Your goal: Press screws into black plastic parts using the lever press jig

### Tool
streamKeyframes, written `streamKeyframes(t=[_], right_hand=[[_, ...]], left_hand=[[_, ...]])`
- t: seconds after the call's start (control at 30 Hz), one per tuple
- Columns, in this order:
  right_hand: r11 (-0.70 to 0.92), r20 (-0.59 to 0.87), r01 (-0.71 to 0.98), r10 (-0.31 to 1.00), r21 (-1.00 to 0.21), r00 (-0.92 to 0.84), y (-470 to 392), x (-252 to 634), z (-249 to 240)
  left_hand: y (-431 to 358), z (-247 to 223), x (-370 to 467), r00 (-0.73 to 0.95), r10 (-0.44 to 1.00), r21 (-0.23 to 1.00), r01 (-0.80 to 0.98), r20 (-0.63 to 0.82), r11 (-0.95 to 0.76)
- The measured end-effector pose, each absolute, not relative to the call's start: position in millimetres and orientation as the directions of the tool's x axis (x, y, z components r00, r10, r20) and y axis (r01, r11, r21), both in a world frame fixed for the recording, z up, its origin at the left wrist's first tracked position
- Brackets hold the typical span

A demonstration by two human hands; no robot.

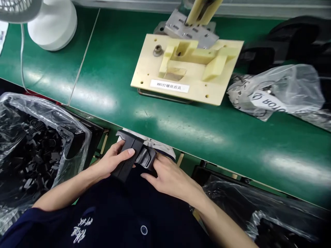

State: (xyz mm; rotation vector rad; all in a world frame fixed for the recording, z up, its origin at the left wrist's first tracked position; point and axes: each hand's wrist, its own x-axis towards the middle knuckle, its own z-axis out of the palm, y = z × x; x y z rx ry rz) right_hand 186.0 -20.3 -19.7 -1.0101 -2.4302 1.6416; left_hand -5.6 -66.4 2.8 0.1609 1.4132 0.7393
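Note:
Close to my body, below the front edge of the table, my left hand (117, 158) grips a long black plastic part (129, 151), thumb lying along its upper face. Against the right side of that part sits a smaller black plastic clip piece (147, 157). My right hand (168, 174) has its fingers closed on this clip piece; its fingertips are partly hidden behind it. The two black pieces touch, but whether they are joined I cannot tell.
A cream fixture plate (144, 65) with a printed label lies on the green table (103, 69). Right of it is a clear plastic bag (292, 89) of small parts. Plastic-lined bins (77, 144) of black parts flank me. A white fan base (54, 27) stands back left.

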Motion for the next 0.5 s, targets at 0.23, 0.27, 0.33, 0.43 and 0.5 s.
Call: streamKeyframes(t=[0.23,0.27,0.33,0.43,0.5], right_hand=[[0.228,-0.407,0.555,0.473,-0.8,-0.781,-43.5,168.7,-33.3],[0.29,-0.421,0.574,0.448,-0.766,-0.788,-44.8,167.1,-33.0],[0.418,-0.463,0.604,0.395,-0.678,-0.793,-44.9,163.1,-30.7],[0.524,-0.512,0.604,0.329,-0.6,-0.793,-40.2,155.1,-25.3],[0.553,-0.528,0.596,0.301,-0.582,-0.794,-35.6,149.6,-22.2]], left_hand=[[-90.8,-1.6,-9.5,-0.01,0.376,0.354,-0.358,-0.927,0.864],[-93.2,-2.8,-8.8,-0.011,0.367,0.347,-0.354,-0.93,0.869],[-97.9,-5.3,-6.6,-0.041,0.374,0.365,-0.342,-0.926,0.866],[-105.4,-9.1,-3.8,-0.144,0.354,0.382,-0.327,-0.924,0.864],[-109.9,-11.6,-3.5,-0.217,0.317,0.374,-0.322,-0.923,0.87]])
